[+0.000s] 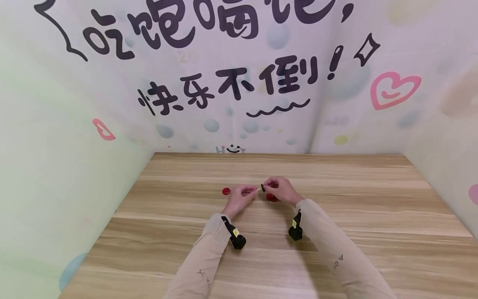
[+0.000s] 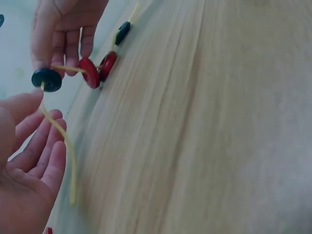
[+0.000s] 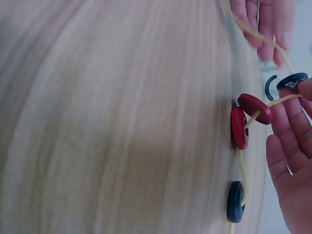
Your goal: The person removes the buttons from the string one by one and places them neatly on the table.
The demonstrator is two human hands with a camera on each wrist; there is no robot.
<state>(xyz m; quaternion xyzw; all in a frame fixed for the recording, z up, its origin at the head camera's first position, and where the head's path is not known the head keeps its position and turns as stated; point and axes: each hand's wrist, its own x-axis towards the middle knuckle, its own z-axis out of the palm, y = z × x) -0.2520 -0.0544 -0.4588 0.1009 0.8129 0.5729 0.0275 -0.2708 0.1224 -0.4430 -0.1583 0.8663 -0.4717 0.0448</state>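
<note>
L hand [image 1: 240,198] is pinching yellow string [image 2: 69,146] w/ fingertips; R hand [image 1: 281,191] is pinching black button [image 2: 52,80] on it, 2 red buttons [image 3: 250,104] sitting close by.

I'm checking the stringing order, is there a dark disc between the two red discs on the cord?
No, the left wrist view shows the red discs next to each other on the yellow cord.
</note>
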